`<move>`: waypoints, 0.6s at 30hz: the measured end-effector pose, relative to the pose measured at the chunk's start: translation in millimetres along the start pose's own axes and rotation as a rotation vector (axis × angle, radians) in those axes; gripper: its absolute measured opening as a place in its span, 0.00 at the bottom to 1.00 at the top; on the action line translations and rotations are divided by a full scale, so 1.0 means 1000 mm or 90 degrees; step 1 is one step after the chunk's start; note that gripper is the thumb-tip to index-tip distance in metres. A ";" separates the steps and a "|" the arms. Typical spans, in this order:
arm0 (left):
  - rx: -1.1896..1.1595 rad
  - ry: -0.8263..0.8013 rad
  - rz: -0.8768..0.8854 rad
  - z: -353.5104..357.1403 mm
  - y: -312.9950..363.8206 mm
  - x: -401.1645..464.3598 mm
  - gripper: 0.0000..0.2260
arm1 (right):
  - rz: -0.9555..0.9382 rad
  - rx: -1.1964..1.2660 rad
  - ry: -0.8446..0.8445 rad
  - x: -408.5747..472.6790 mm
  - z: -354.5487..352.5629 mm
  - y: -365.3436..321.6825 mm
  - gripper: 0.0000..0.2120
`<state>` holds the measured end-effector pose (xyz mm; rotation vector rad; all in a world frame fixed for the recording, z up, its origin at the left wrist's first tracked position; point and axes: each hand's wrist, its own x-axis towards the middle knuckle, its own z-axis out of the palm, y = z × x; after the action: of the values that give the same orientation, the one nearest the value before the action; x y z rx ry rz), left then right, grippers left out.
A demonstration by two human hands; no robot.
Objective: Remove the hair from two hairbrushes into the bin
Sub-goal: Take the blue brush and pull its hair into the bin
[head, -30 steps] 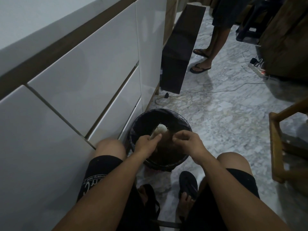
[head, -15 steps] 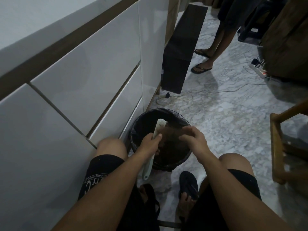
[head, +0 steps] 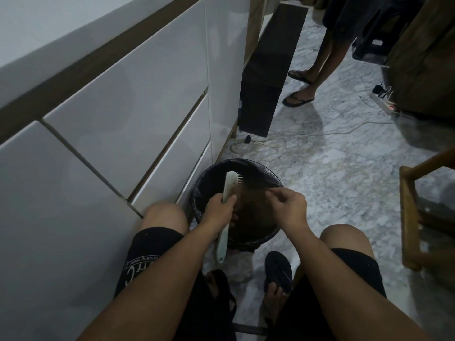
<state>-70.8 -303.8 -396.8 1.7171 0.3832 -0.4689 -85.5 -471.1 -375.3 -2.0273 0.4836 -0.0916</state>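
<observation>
Left hand (head: 218,210) grips the stiff, light pale-green plastic hairbrush (head: 227,193) mid-handle over the round black bin (head: 199,193) while right hand (head: 288,207) fingers pinch wispy, probably clingy hair.

Arms bare, no sleeves in view. Black shorts (head: 152,254), knee length; white lettering printed on left leg, partly legible, rest unreadable. Knees bare. Black flip-flop (head: 278,269) on right foot; left foot mostly hidden. No rings or watch seen.
</observation>
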 end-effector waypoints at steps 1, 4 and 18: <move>-0.001 0.008 0.000 -0.001 0.000 0.000 0.09 | 0.028 0.035 0.021 0.001 -0.002 0.001 0.04; 0.003 0.015 0.010 0.000 0.000 0.001 0.09 | 0.096 0.115 0.065 0.004 -0.003 0.005 0.03; 0.029 -0.050 0.010 0.000 0.000 -0.002 0.17 | 0.116 0.162 -0.184 -0.011 -0.004 -0.011 0.07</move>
<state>-72.7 -303.8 -395.2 1.7395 0.3049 -0.5358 -93.6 -465.1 -362.2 -1.7037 0.4464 0.2368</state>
